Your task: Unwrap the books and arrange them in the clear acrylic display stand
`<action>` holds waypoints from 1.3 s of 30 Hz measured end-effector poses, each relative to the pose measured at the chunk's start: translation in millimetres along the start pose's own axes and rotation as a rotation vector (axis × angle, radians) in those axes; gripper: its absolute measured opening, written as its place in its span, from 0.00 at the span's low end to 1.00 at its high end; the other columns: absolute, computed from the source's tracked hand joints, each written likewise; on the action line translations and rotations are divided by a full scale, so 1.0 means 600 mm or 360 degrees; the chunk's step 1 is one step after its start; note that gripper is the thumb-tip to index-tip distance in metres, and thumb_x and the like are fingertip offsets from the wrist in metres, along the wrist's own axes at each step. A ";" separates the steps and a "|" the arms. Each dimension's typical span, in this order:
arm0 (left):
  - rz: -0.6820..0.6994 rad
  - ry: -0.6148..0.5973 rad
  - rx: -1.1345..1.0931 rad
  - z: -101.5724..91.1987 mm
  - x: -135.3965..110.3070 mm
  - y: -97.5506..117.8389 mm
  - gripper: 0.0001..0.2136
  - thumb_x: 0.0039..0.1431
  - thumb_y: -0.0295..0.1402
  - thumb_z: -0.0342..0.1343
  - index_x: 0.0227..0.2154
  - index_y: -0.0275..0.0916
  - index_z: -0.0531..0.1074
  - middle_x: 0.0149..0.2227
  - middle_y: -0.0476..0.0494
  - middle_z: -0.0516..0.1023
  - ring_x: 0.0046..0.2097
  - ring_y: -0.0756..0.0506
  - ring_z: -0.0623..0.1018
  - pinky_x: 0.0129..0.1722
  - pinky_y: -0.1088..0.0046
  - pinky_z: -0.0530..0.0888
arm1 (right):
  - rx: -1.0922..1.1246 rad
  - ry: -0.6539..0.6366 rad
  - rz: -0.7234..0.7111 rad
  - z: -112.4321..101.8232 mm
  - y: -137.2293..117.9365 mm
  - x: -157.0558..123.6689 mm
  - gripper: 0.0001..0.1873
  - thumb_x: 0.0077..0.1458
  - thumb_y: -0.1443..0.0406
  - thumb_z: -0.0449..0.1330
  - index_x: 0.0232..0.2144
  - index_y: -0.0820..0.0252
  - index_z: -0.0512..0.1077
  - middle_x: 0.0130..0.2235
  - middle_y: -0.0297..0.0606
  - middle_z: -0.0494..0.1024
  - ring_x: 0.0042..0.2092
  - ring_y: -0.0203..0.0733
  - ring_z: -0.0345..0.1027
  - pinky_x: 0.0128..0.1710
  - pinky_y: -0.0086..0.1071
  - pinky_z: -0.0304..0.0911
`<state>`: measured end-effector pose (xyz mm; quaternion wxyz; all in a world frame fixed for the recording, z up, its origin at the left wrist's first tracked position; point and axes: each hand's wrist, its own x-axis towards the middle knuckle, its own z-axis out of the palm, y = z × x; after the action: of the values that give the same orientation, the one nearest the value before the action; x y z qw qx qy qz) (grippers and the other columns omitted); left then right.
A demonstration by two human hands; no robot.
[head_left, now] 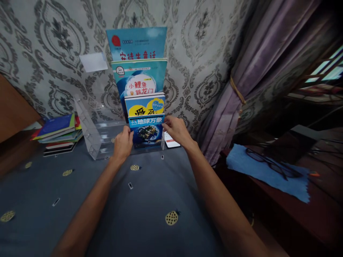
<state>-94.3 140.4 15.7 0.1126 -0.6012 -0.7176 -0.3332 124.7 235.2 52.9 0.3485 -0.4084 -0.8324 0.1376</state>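
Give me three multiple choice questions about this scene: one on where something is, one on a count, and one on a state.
1. Where are the glasses?
A) on the blue cloth
B) on the bedspread
C) in a drawer

2. How many books stand in the clear rack?
A) two
B) three
C) four

3. How is the curtain arranged?
A) hanging loose
B) tied back with a cord
C) taken down

Answers:
1. A, they lie on the cloth at the right.
2. C, four covers rise in steps.
3. B, the cord gathers it.
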 end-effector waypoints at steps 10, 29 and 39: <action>0.0026 -0.0022 0.0027 0.008 -0.003 -0.004 0.04 0.68 0.31 0.48 0.36 0.40 0.65 0.33 0.43 0.78 0.37 0.41 0.79 0.36 0.69 0.69 | -0.0064 -0.0032 -0.0038 0.002 0.006 0.003 0.09 0.59 0.70 0.56 0.36 0.61 0.77 0.30 0.40 0.81 0.35 0.45 0.75 0.38 0.35 0.62; 0.0034 -0.0057 -0.0119 0.012 -0.009 -0.014 0.05 0.67 0.33 0.47 0.35 0.41 0.64 0.29 0.45 0.75 0.31 0.43 0.77 0.34 0.70 0.66 | -0.0041 -0.0100 -0.0025 -0.009 -0.002 -0.001 0.10 0.61 0.68 0.56 0.35 0.61 0.78 0.29 0.39 0.81 0.35 0.44 0.75 0.36 0.32 0.62; 0.0088 0.0014 -0.0111 0.007 -0.013 -0.008 0.07 0.66 0.37 0.47 0.36 0.41 0.64 0.29 0.44 0.76 0.31 0.44 0.77 0.33 0.69 0.69 | 0.0054 -0.0092 -0.0021 -0.057 0.001 -0.007 0.12 0.58 0.68 0.56 0.40 0.62 0.79 0.27 0.36 0.80 0.33 0.43 0.77 0.36 0.32 0.65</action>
<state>-95.6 136.7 6.4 0.1039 -0.6228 -0.6881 -0.3575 150.4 230.3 75.1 0.3321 -0.3927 -0.8424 0.1610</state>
